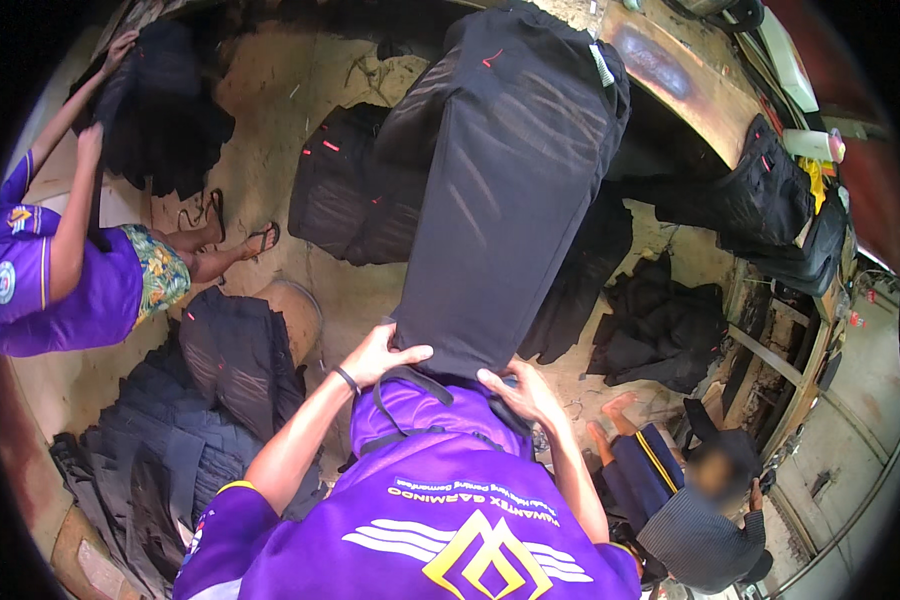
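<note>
A pair of black trousers [505,220] stretches away from my body, folded lengthwise with pale crease streaks, a small red mark and a white tag near its far end. My left hand [380,356] pinches the left corner of the near leg end, thumb on top. At the right corner, my right hand [523,388] grips the same end, its thumb also over the cloth. The fabric between my hands lies smooth and flat. What bears the far end I cannot tell.
On the left, a co-worker in a purple shirt [90,270] holds up dark cloth [160,110]. Lower right, another person [705,515] sits low. Black garments [660,325] and stacked dark cloth [160,430] lie around; a scorched wooden table [715,110] stands far right.
</note>
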A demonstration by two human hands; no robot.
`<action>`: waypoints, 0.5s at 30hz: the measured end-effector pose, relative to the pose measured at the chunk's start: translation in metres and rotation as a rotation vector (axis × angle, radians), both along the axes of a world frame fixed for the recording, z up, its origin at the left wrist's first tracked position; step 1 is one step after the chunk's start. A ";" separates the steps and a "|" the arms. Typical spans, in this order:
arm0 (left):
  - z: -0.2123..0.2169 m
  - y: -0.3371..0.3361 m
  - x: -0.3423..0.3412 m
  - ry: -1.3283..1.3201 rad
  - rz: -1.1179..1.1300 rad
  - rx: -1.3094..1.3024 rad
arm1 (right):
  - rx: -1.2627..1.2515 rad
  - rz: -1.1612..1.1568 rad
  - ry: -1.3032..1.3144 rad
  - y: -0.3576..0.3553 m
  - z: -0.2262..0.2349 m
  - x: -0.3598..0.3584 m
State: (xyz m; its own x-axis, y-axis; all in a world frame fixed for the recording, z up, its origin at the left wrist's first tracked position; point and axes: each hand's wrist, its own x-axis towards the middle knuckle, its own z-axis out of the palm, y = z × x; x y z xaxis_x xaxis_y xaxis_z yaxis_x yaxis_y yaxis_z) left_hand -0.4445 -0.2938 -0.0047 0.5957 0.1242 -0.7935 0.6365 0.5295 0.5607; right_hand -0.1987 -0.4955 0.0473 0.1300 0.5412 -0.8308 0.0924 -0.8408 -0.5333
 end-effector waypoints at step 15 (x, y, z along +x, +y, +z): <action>-0.053 -0.105 -0.012 -0.266 0.847 -0.740 | 0.009 0.203 -0.302 0.013 0.002 0.006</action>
